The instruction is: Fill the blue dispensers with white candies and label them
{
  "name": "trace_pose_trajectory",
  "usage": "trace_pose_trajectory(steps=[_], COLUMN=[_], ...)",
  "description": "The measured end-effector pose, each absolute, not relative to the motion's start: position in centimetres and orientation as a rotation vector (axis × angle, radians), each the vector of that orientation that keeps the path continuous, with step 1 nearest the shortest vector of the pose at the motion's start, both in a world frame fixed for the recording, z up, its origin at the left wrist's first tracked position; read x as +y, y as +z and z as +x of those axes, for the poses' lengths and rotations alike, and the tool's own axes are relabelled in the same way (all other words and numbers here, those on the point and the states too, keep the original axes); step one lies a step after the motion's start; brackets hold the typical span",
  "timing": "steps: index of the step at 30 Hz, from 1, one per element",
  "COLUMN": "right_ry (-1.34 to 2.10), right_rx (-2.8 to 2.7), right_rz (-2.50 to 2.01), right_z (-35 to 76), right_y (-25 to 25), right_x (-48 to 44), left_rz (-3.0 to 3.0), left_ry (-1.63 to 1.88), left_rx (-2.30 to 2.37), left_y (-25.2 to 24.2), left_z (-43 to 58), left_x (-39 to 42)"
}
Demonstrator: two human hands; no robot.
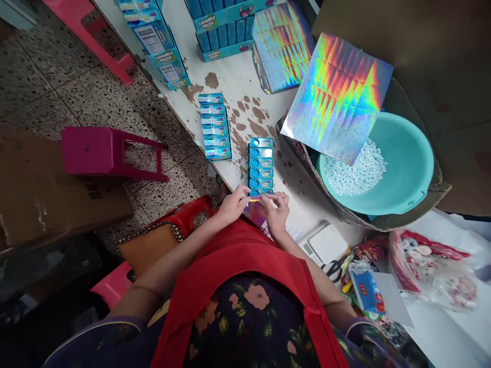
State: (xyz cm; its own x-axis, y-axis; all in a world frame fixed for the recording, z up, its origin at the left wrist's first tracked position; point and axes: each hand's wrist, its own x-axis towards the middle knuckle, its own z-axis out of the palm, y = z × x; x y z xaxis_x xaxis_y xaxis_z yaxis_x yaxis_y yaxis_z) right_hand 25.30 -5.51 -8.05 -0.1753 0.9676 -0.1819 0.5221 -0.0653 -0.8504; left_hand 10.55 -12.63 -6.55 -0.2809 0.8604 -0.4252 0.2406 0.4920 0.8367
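Note:
At the table's near edge, my left hand (232, 205) and my right hand (276, 212) pinch the two ends of a thin, shiny iridescent strip (254, 199). My fingers partly cover it, and its exact kind is hard to make out. Just beyond my fingertips stands a column of small blue candy tins (261, 163), the nearest one close to the strip. To the left is a second row of blue tins (216, 125) in a tray. A purplish shiny sheet (254, 212) shows below my hands.
Blue candy display boxes (225, 41) stand at the back. Rainbow-sheen sheets (337, 97) lean over a turquoise basin (408, 179) of white candies (356, 171), set in a cardboard box. At right are a white scale (326, 245) and scissors (337, 267); a magenta stool (90, 151) is on the floor.

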Motion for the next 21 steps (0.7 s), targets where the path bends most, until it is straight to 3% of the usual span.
trace_pose_trajectory(steps=[9, 13, 21], right_ry=[1.165, 1.204, 1.215], right_rx=[-1.58, -1.458, -1.51], right_rz=[-1.746, -1.809, -1.687], right_z=[24.2, 24.4, 26.2], right_y=[-10.1, -10.0, -10.8], right_x=[-5.0, -4.6, -4.4], left_rz=[0.847, 0.783, 1.378], left_ry=[0.93, 0.688, 0.327], left_rx=[1.776, 1.972, 2.075], left_y=[-10.1, -11.5, -10.0], left_z=[10.4, 11.4, 13.7], left_x=[-11.0, -11.9, -14.7])
